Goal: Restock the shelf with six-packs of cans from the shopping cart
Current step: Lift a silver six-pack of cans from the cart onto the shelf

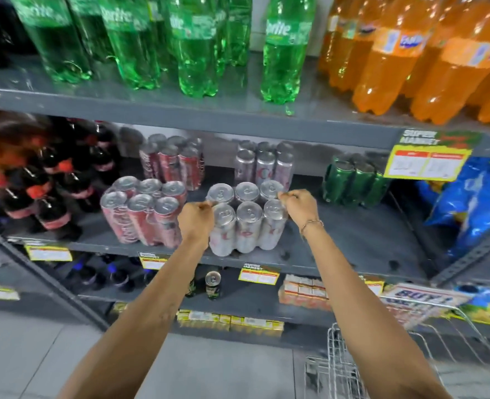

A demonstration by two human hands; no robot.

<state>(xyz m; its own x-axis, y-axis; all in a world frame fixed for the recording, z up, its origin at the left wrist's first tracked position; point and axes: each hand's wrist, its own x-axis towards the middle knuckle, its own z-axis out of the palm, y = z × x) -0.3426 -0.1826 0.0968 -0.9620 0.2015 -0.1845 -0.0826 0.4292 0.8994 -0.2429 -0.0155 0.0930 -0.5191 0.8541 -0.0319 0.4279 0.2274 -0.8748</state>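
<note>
A silver six-pack of cans stands at the front of the grey middle shelf. My left hand is closed on its plastic wrap at the left side. My right hand pinches the wrap at the pack's right top corner. A red six-pack stands just to its left. Behind are another red six-pack, another silver six-pack, and a green six-pack to the right. The wire shopping cart shows at the bottom right, its inside hidden.
Green and orange soda bottles fill the shelf above. Dark cola bottles stand at the left of the middle shelf. Blue bags hang at the right. A single can and small cartons sit on lower shelves. Yellow price tags line the shelf edges.
</note>
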